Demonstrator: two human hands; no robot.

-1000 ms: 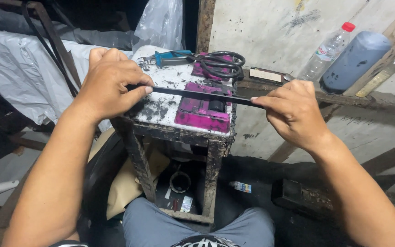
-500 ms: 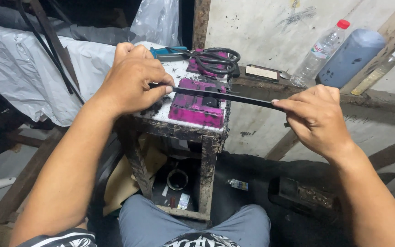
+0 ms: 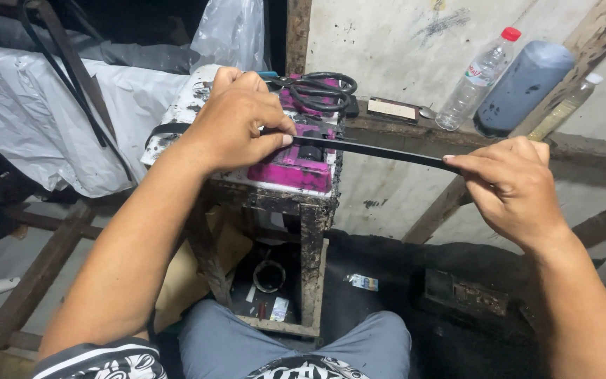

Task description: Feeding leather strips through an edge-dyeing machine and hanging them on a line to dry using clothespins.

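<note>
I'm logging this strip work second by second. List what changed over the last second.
The right hand drew back rightward along the black strip, baring more of it. The left hand kept pinning the strip on the pink-stained stand. Scissors and bottles stayed put.

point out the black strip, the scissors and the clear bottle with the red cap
black strip (image 3: 380,149), head view, middle of the stretch between the hands
scissors (image 3: 317,90), head view, on the black handle loops
clear bottle (image 3: 477,78), head view, mid-body
</note>
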